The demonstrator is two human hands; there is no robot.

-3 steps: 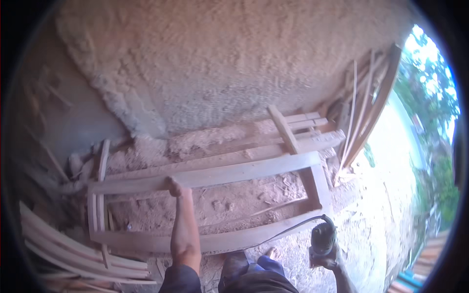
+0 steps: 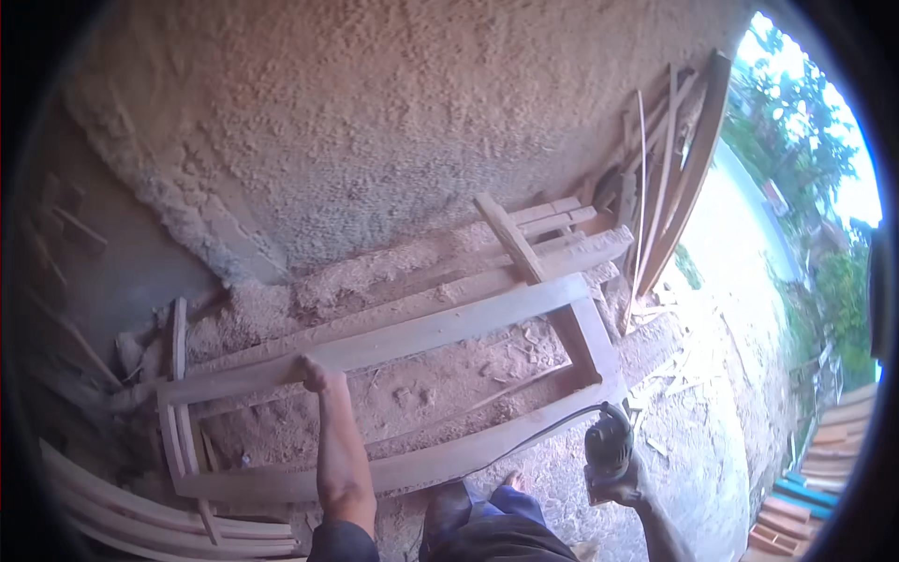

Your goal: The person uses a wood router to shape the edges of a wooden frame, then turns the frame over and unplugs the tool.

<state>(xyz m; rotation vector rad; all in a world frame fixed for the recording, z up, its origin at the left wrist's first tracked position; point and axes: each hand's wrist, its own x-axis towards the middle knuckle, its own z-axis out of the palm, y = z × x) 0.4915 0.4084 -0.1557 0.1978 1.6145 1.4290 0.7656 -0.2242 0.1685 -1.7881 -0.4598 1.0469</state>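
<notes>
A pale wooden rectangular frame point(image 2: 440, 331) lies across timber pieces in front of me. My left hand point(image 2: 323, 377) is closed on its far rail, left of the middle, with the arm stretched over the frame's opening. My right hand point(image 2: 623, 487) grips a dark handheld power tool point(image 2: 604, 440) beside the frame's near right corner. The tool's black cable point(image 2: 552, 431) loops out from its top and runs left along the near rail.
Dusty timbers point(image 2: 510, 234) lie behind the frame against a rough wall point(image 2: 393, 112). Long boards point(image 2: 693, 159) lean at the back right. Curved strips point(image 2: 159, 525) are stacked at lower left, planks point(image 2: 843, 421) at far right. My bare foot point(image 2: 513, 478) shows below the frame.
The view has shifted and tilted slightly, so most of the scene sits a little further left. My left hand stays on the rail, and my right hand keeps hold of the tool.
</notes>
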